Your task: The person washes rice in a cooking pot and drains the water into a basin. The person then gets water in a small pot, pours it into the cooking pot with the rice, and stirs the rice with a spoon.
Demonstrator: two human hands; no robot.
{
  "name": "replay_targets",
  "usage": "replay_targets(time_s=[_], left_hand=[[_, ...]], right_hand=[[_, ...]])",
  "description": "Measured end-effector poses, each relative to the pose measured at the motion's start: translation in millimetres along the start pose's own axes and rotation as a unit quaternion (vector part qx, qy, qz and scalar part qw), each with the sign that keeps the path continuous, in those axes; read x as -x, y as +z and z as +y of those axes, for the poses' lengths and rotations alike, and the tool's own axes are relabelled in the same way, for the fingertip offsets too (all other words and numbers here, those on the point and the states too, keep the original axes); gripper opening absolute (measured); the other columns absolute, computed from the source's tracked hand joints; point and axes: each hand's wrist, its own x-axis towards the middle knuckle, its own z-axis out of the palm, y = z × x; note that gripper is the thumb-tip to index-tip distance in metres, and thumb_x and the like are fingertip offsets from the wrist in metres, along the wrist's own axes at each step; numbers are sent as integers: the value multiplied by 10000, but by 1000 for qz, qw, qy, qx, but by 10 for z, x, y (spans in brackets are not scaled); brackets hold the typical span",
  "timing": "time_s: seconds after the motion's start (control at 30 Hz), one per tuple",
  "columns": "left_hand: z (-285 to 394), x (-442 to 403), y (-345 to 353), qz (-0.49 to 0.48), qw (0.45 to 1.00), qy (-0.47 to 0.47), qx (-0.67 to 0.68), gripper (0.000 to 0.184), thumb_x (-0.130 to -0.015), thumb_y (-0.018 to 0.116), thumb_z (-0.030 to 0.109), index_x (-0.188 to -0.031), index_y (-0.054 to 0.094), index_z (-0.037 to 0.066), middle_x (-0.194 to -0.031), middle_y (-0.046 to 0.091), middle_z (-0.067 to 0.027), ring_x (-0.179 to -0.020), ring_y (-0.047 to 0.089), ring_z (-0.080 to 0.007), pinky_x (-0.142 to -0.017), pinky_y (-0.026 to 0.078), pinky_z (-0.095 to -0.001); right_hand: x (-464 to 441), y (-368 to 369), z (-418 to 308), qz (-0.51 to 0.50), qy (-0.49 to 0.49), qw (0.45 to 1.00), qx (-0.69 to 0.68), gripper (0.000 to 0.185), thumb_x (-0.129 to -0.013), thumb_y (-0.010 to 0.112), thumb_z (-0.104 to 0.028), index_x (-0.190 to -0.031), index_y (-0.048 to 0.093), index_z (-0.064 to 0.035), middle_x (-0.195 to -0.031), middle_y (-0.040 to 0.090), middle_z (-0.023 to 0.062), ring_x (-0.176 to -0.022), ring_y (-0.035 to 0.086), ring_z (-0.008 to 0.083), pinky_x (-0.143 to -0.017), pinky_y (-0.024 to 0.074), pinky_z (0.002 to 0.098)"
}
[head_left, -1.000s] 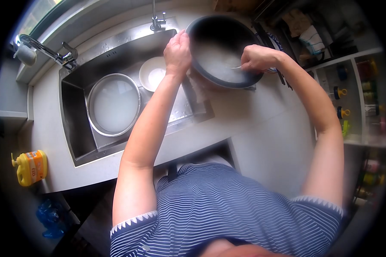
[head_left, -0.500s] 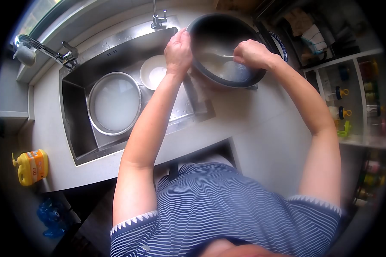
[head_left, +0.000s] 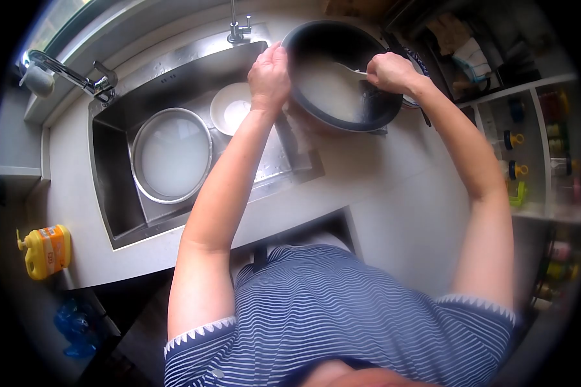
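Note:
A large dark pot [head_left: 323, 40] stands on the counter at the right of the sink, with cloudy whitish contents [head_left: 332, 97] in its bottom. My left hand [head_left: 269, 76] is closed on the pot's left rim; its thumb and fingers are partly hidden. Over the right side of the pot, my right hand [head_left: 394, 73] grips the handle of a spoon [head_left: 350, 68]. The spoon's head points left into the pot, and its exact shape is hard to make out.
In the steel sink [head_left: 116, 206] sit a round metal pan [head_left: 174, 155] of cloudy water and a white bowl [head_left: 223, 109]. Two taps, one a curved faucet [head_left: 64, 74], rise behind it. A yellow pump bottle [head_left: 48, 251] stands at the left; shelves [head_left: 542, 129] hold bottles at right.
My right hand has moved slightly right and up with the spoon, nearer the pot's right rim. More of the whitish contents shows. My left hand has stayed on the rim.

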Motion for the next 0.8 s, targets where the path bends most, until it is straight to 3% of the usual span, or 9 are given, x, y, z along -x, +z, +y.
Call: replay_targets(time_s=[0.07,0.13,0.23,0.33,0.43,0.47,0.53,0.63,0.8], left_hand=[[-19,-2,1,4,1000,5,2,369,-933,476,272,-1123,581,-26,-965,651,-80,-896,575,-134,-824,429,-246],[18,15,-8,6,1000,4,-7,370,-933,475,273,-1123,580,-27,-965,650,-81,-896,575,-135,-823,429,-247],[23,18,-2,1,1000,-7,-11,418,-905,406,329,-1125,590,24,-1070,605,-203,-1036,553,-342,-918,405,-383],[27,15,-12,-4,1000,-4,-24,419,-905,405,331,-1125,590,25,-1069,605,-202,-1037,551,-344,-917,405,-385],[77,26,-29,-6,999,-14,-31,420,-906,405,333,-1125,590,26,-1071,605,-201,-1035,551,-345,-916,406,-385],[71,26,-28,-5,999,-13,-30,420,-906,405,333,-1126,590,27,-1070,605,-201,-1034,551,-345,-916,406,-385],[64,25,-21,-4,1000,-11,-29,420,-906,407,334,-1126,590,28,-1069,605,-200,-1033,552,-345,-915,407,-385],[92,31,-31,-4,999,-8,-33,419,-906,409,334,-1125,589,25,-1068,605,-201,-1031,553,-346,-914,408,-384],[22,21,-13,-6,1000,-7,-9,416,-907,410,330,-1122,590,23,-1070,604,-201,-1032,553,-344,-912,409,-382]], right_hand=[[-29,29,-44,-80,-11,992,-102,198,-780,501,-128,-812,651,-3,-599,611,128,-517,605,202,-540,499,333],[45,-61,-117,-136,18,965,-222,198,-782,513,-156,-766,644,-7,-589,601,90,-473,558,157,-439,447,302],[100,0,-190,-177,17,937,-301,200,-783,539,-189,-738,635,-18,-564,567,43,-437,488,109,-384,381,264],[176,-113,-271,-195,25,922,-334,201,-799,540,-202,-780,646,-32,-551,546,23,-427,462,100,-387,362,255],[172,-218,-164,-88,26,939,-332,240,-825,539,-206,-896,674,-20,-581,582,53,-446,506,114,-434,425,254],[174,-292,-155,-66,47,954,-287,242,-810,552,-210,-928,676,-40,-665,631,108,-565,601,181,-534,491,307],[38,-148,-38,15,47,987,-150,222,-793,554,-209,-910,680,-68,-773,655,145,-735,641,256,-661,510,363],[19,-75,-50,-17,38,999,-26,203,-784,557,-216,-880,681,-87,-849,654,151,-850,622,303,-749,495,397],[94,-88,-133,-147,28,966,-211,180,-787,527,-138,-775,646,-3,-611,594,97,-472,547,155,-462,451,299]])
